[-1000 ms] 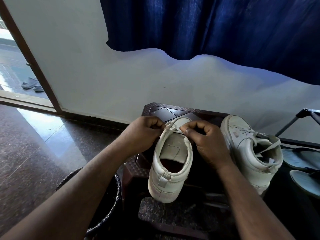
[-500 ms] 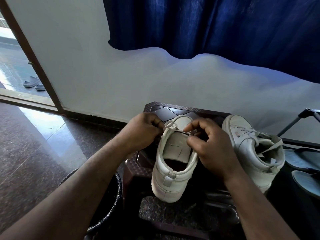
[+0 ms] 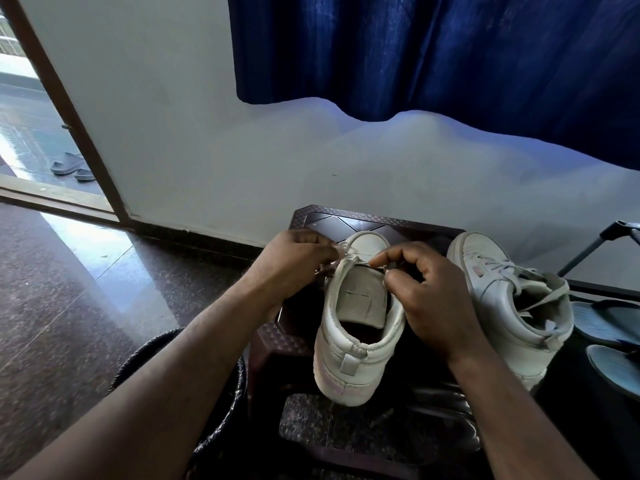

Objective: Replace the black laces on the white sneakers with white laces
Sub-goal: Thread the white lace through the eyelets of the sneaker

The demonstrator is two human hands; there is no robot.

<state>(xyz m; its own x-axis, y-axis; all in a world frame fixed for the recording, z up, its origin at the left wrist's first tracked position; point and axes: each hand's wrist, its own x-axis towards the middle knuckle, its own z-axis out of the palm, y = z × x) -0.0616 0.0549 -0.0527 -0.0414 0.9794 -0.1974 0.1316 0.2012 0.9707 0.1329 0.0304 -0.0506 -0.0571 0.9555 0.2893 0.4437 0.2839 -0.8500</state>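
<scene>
We begin with the blue curtain (image 3: 450, 46) hanging over the pale wall. Below it is the dark plastic stool (image 3: 346, 220) that bears both shoes. The laced sneaker (image 3: 512, 306) leans at the stool's right side with white lace crossed up its front, so we judge that one finished. The other white sneaker (image 3: 356, 341) sits at the middle, heel toward us and tongue bare. Only one bar of white lace (image 3: 356, 257) crosses near its toe, so threading has barely begun here and every row above is left.

Our left hand (image 3: 294, 261) is curled, pinching the lace at the shoe's left edge. Our right hand (image 3: 429, 299) pinches it between thumb and forefinger at the right edge.

No black lace shows anywhere (perhaps it is in the dark bin (image 3: 230, 403), whose inside we cannot see). Our fingers hide the eyelets, and the frame cuts off the sandals (image 3: 606, 323) at right.
</scene>
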